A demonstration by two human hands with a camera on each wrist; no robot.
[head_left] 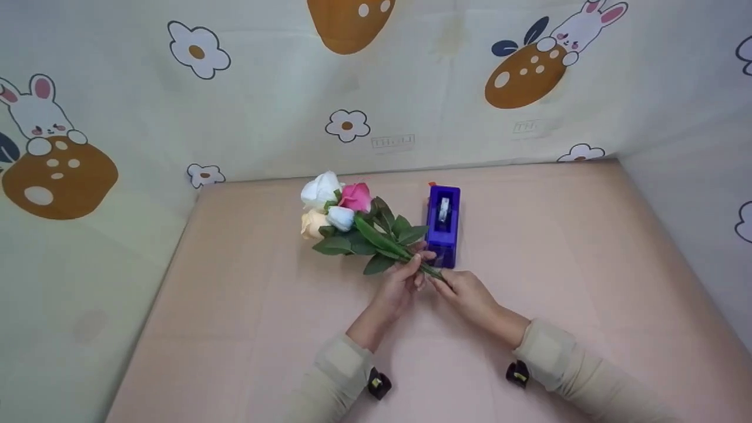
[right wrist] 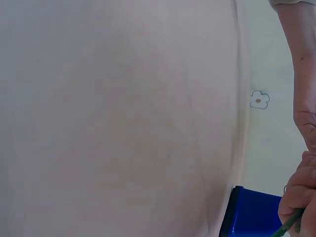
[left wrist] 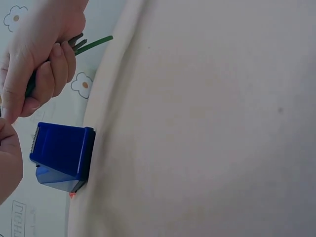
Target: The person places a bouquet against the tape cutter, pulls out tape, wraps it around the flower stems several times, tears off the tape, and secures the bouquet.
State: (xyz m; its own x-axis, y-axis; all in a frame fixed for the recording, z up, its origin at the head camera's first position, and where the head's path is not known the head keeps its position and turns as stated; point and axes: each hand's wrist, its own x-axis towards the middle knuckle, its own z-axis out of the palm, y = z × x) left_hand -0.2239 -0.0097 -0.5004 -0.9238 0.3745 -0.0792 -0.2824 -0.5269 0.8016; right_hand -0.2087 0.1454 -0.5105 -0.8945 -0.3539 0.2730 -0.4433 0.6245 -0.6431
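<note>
A bouquet of artificial roses [head_left: 376, 235] lies slantwise in the head view, its blooms toward the upper left. There are white [head_left: 321, 189], pink [head_left: 356, 197], pale blue [head_left: 341, 218] and cream [head_left: 313, 224] heads above dark green leaves. My left hand [head_left: 400, 282] holds the gathered stems below the leaves, thumb on top. Close beside it, my right hand [head_left: 470, 296] grips the lower stems; in the left wrist view its fingers [left wrist: 58, 66] curl round them and the cut ends [left wrist: 94, 45] stick out. Just beyond both hands stands a blue tape dispenser [head_left: 443, 226].
The dispenser, also in the right wrist view [right wrist: 254, 212], holds a small roll [head_left: 444, 210] and has a toothed cutter [left wrist: 34, 139]. A pinkish cloth covers the table [head_left: 235, 305]. Behind it hangs a pale curtain [head_left: 264, 106] printed with rabbits and flowers.
</note>
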